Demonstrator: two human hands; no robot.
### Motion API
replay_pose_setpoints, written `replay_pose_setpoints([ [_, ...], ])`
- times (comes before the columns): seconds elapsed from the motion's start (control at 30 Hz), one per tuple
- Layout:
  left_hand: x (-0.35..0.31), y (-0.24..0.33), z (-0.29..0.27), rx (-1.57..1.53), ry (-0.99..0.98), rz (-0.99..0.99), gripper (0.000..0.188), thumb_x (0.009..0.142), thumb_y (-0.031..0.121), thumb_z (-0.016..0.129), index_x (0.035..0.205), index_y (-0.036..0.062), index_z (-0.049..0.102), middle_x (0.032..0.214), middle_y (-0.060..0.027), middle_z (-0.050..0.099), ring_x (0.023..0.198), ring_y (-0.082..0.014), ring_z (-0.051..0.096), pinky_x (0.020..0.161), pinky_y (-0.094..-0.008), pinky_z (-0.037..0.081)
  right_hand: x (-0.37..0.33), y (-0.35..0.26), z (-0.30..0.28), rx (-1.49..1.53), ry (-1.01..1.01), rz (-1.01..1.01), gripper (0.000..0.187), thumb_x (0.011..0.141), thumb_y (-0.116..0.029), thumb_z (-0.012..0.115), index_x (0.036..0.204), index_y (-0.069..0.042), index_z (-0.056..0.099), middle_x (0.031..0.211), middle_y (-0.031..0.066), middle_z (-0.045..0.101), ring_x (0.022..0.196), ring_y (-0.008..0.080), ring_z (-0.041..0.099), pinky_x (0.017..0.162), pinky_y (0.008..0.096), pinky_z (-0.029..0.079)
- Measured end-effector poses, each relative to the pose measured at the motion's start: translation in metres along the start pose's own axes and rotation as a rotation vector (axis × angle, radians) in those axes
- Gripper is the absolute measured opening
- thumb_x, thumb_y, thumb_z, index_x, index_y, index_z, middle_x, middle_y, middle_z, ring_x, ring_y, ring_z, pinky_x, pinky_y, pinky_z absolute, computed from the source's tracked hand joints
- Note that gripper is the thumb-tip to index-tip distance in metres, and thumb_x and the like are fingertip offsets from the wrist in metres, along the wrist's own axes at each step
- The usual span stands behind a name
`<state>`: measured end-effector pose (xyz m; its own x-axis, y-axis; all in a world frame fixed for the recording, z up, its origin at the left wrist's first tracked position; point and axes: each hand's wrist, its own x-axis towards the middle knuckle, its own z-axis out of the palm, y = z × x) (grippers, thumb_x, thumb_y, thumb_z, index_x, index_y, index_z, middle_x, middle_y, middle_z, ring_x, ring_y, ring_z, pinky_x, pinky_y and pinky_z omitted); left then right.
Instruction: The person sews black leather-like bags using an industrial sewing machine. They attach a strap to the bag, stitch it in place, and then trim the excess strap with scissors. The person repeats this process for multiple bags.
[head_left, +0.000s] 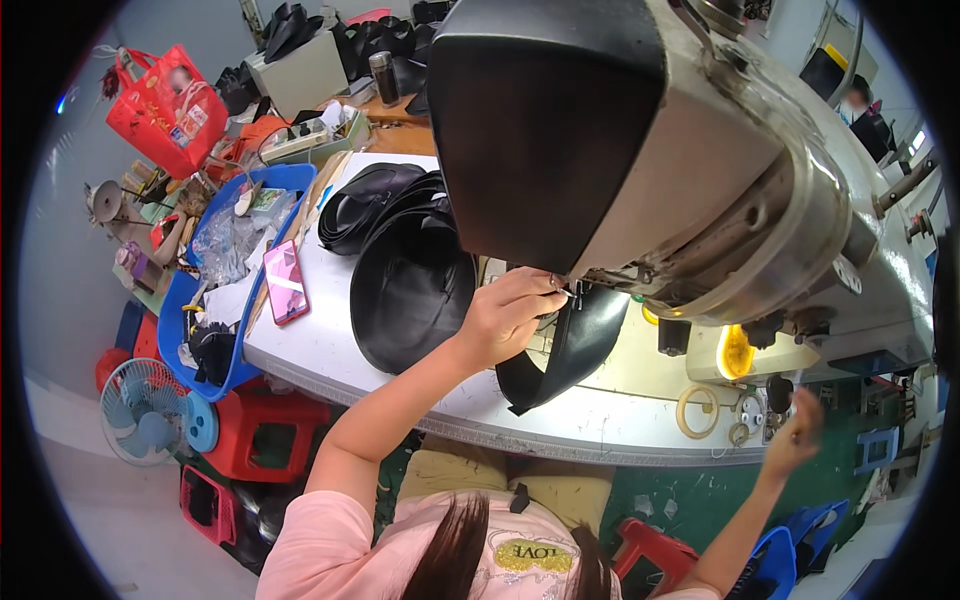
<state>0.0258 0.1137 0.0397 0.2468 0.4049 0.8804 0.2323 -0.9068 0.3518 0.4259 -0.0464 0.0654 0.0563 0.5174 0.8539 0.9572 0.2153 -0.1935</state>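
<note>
A large sewing machine (740, 190) with a black head cover fills the upper middle and right. My left hand (508, 318) is raised beside its needle area, thumb and fingers pinched together; what they hold, if anything, is too small to make out. Just right of those fingers, a curved black leather-like strip (590, 340) stands under the machine and bends toward the table's front edge. More black curved pieces (410, 305) are piled left of my left hand. My right hand (795, 440) is off the table's right end, near a dark round knob (779, 393), its fingers smeared by motion.
A pink phone (286, 283) lies on the white table (320, 350), beside a blue basket (205, 372) of plastic bags and scraps. A cream ring (697, 411) rests at the right front. Below left are a fan (150, 415) and a red stool (262, 430).
</note>
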Motion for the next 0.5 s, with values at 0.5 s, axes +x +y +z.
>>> replay_pose_setpoints([
  [0.5,-0.001,0.0,0.002,-0.047,-0.004,-0.06,0.022,0.063,-0.015,0.057,0.079,-0.0008,0.06,0.08,-0.0096,0.058,0.084,-0.0293,0.06,0.071,-0.0335,0.051,0.009,0.291,-0.048,0.148,0.266,0.628,0.035,0.088,-0.034,0.045,0.094,-0.001,0.056,0.073,0.005,0.053,0.055,0.0103,0.044,0.046,0.0247,0.033],
])
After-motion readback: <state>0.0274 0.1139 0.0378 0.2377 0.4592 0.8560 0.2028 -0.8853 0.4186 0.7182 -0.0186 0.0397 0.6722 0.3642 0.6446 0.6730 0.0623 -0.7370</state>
